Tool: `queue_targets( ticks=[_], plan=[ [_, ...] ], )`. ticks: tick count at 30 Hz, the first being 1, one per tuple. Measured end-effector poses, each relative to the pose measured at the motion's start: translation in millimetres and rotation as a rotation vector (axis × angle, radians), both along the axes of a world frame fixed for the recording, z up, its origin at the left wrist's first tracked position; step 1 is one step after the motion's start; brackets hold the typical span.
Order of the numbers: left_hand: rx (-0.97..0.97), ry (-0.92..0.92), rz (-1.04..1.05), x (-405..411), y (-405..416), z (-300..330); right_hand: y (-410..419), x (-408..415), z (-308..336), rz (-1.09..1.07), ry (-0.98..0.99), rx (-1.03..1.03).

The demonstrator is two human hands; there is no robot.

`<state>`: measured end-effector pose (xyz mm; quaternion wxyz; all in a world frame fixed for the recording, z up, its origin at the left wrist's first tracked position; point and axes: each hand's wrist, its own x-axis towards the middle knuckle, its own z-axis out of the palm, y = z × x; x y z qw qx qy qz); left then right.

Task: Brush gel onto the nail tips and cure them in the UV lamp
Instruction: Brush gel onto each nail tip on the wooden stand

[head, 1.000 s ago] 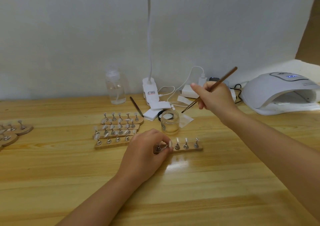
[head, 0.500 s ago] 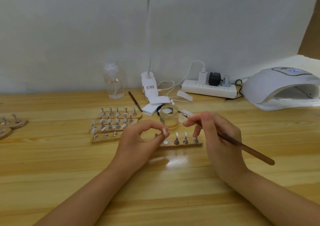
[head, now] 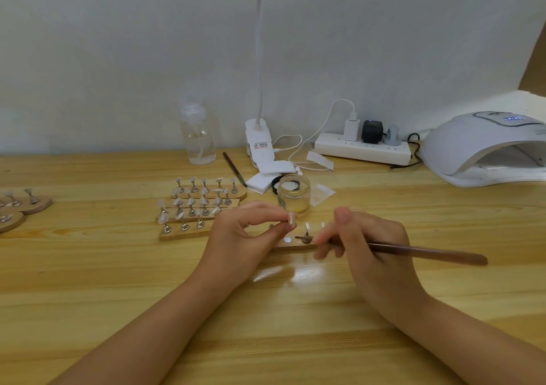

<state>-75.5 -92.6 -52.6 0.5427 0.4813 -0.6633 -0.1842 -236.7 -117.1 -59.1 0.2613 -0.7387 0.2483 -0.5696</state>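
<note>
You have one view only, a wide-angle camera on your head, looking forward and down at the worktop [head: 88,281] from close above your forearms. It faces the white wall [head: 118,44] beyond your left hand [head: 236,236] and right hand [head: 372,245], which sit near the middle of the frame.

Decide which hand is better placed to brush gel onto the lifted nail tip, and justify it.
Right hand: it grips the brush, bristles toward the nail tip pinched by the left hand.

Glossy wooden table [head: 118,281], clear glass jar [head: 294,197], wooden brush [head: 428,254]
</note>
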Motion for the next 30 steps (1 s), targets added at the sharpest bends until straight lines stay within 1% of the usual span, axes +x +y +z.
queue_targets(
  ticks=[2,5,9,11,13,15,17,19,22,26,30],
  plan=[
    [-0.001,-0.006,0.003,0.2,-0.3,-0.2,0.3,-0.1,0.0,0.000,-0.031,0.004],
    [-0.015,-0.011,0.009,0.4,-0.6,-0.1,0.1,1.1,2.5,-0.021,0.020,-0.035],
    [-0.013,-0.020,0.019,0.4,-0.5,-0.8,2.2,2.5,-1.0,0.047,-0.025,0.070],
    [-0.015,-0.019,0.025,0.4,-0.2,-1.0,2.8,2.1,-0.3,0.017,-0.025,0.028],
    [-0.014,-0.025,0.033,0.6,-0.6,-1.0,2.1,2.2,2.6,-0.014,0.016,-0.024],
    [-0.014,-0.035,0.046,1.2,-1.0,-1.5,1.6,2.4,2.5,-0.001,0.020,0.011],
    [-0.008,-0.038,0.044,1.1,-1.0,-1.8,2.6,2.4,1.0,0.028,-0.020,0.061],
    [-0.001,-0.031,0.043,0.6,-0.7,-1.2,3.0,2.1,1.1,0.012,-0.028,0.029],
    [-0.005,-0.028,0.047,1.1,-0.6,-1.0,1.9,3.2,4.0,-0.024,0.034,-0.028],
    [-0.002,-0.040,0.048,1.1,-0.7,-1.3,2.9,2.5,0.9,0.019,-0.021,0.054],
    [0.003,-0.063,0.059,1.5,-1.2,-1.6,1.4,4.2,3.5,-0.031,0.034,-0.031]
  ],
)
